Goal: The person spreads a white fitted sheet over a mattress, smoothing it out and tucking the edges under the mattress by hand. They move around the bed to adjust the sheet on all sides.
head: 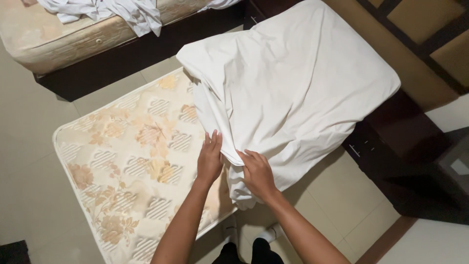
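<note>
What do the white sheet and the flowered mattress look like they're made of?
White sheet: looks like thin woven cloth, matte, since it creases and bunches where the left hand and right hand press it. Flowered mattress: seemingly quilted fabric with a slight sheen, shown by stitched, puffed panels and a corded edge.

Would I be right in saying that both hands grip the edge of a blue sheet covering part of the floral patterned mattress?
Not quite: the head view shows the sheet is white, not blue. The rest holds: the left hand and right hand both grip its bunched edge, and it covers part of the floral patterned mattress.
</note>
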